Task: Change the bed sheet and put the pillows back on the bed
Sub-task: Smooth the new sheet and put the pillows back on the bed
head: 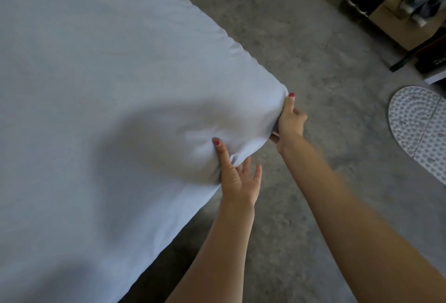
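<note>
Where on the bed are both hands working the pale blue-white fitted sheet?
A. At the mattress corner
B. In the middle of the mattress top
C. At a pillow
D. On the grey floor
A: the left hand and right hand both grip the pale blue-white fitted sheet where it wraps the mattress corner.

Soft dim daylight, broad shadow on the sheet (108,85), motion blur top right, wide-angle edge bending

The bed (96,85) fills the left side. To its right the concrete floor (301,49) lies open. Further right stand obstacles: a dotted mat (417,131), a cardboard box (395,22) and dark furniture legs (410,57).
</note>
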